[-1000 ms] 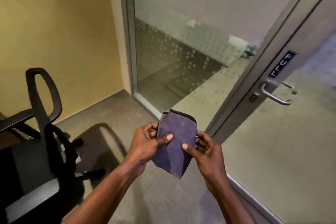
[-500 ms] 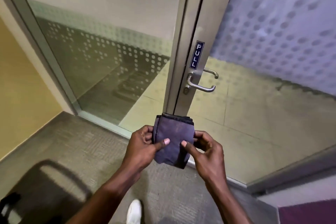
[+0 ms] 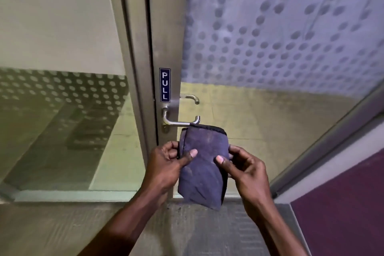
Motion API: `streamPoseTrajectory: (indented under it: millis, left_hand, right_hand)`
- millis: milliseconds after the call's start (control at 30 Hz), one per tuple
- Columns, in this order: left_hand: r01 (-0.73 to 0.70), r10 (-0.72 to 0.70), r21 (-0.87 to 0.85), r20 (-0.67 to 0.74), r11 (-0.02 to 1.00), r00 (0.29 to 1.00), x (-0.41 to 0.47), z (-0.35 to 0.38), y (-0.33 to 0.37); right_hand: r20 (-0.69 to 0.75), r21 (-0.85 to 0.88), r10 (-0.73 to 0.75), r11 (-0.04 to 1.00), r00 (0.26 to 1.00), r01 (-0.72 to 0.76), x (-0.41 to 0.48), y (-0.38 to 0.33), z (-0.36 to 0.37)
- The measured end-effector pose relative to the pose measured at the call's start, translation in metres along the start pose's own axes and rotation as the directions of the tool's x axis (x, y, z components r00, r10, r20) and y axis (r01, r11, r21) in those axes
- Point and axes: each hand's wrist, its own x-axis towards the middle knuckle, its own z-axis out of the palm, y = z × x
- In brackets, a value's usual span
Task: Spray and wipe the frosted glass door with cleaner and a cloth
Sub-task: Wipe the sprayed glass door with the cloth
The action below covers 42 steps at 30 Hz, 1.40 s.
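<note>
The folded cloth is soft, matt purple fabric with dark stitched edging. Above it, the lever handle is brushed metal on a satin metal door frame; right of the frame, frosted dotted glass.

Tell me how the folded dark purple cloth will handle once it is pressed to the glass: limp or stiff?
Probably limp: the folded dark purple cloth sags to a drooping point below the left hand and right hand. Likely light, since thumbs and fingertips alone pinch it. Its matte, creased surface suggests it would grip rather than slip.
</note>
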Motion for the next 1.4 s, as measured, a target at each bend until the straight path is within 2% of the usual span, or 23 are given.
streamPoseTrajectory:
  millis: [267,400,500,600,633,667,733,800,833,867,900,967,1100,1167,1233,1300,1400]
  left_hand:
    - [-0.041,0.038,0.01,0.197,0.999,0.98,0.05,0.063,0.041]
    - [-0.09,0.087,0.005,0.218,0.996,0.972,0.063,0.112,0.048]
    - [-0.195,0.175,0.071,0.226,0.978,0.958,0.07,0.151,0.06]
    - [-0.418,0.382,0.148,0.219,0.896,0.898,0.071,0.194,0.073]
    - [-0.519,0.477,0.194,0.224,0.833,0.85,0.071,0.207,0.075]
    - [-0.629,0.582,0.272,0.239,0.729,0.777,0.069,0.216,0.077]
    - [-0.782,0.757,0.468,0.303,0.411,0.579,0.074,0.237,0.077]
    - [-0.818,0.825,0.569,0.417,0.09,0.381,0.09,0.256,0.067]
    - [-0.798,0.827,0.602,0.459,-0.022,0.324,0.098,0.261,0.063]
    - [-0.768,0.819,0.634,0.485,-0.089,0.305,0.104,0.267,0.06]
    - [-0.734,0.807,0.668,0.498,-0.124,0.317,0.11,0.271,0.057]
    - [-0.656,0.8,0.739,0.482,-0.151,0.359,0.121,0.274,0.054]
    - [-0.535,0.795,0.835,0.411,-0.132,0.446,0.14,0.269,0.056]
    - [-0.514,0.764,0.844,0.431,-0.153,0.48,0.145,0.266,0.055]
    - [-0.514,0.767,0.839,0.445,-0.176,0.463,0.15,0.261,0.052]
    - [-0.519,0.807,0.831,0.439,-0.198,0.395,0.156,0.252,0.049]
    - [-0.521,0.867,0.833,0.389,-0.186,0.312,0.167,0.229,0.051]
  right_hand:
    - [-0.127,0.101,-0.133,0.984,0.983,0.146,0.02,-0.024,-0.026]
    - [-0.221,0.09,-0.197,0.971,0.955,0.221,0.037,-0.037,-0.047]
    - [-0.312,0.145,-0.204,0.955,0.928,0.258,0.055,-0.052,-0.069]
    - [-0.424,0.341,-0.132,0.893,0.896,0.293,0.081,-0.085,-0.107]
    - [-0.455,0.389,-0.128,0.862,0.881,0.326,0.091,-0.1,-0.123]
    - [-0.503,0.403,-0.142,0.834,0.853,0.376,0.102,-0.116,-0.139]
    - [-0.621,0.329,-0.226,0.794,0.751,0.511,0.124,-0.154,-0.175]
    - [-0.727,0.158,-0.342,0.761,0.596,0.629,0.146,-0.19,-0.208]
    - [-0.762,0.039,-0.413,0.74,0.499,0.671,0.156,-0.204,-0.22]
    - [-0.773,-0.087,-0.487,0.716,0.407,0.692,0.167,-0.217,-0.231]
    - [-0.763,-0.192,-0.55,0.694,0.34,0.694,0.178,-0.226,-0.236]
    - [-0.702,-0.325,-0.65,0.655,0.289,0.682,0.202,-0.236,-0.237]
    - [-0.507,-0.542,-0.798,0.588,0.324,0.601,0.247,-0.225,-0.205]
    - [-0.41,-0.688,-0.86,0.51,0.302,0.516,0.262,-0.212,-0.179]
    - [-0.326,-0.786,-0.914,0.404,0.243,0.467,0.273,-0.193,-0.159]
    - [-0.191,-0.852,-0.956,0.273,0.221,0.446,0.281,-0.165,-0.146]
    - [0.066,-0.917,-0.954,0.058,0.292,0.395,0.283,-0.111,-0.139]
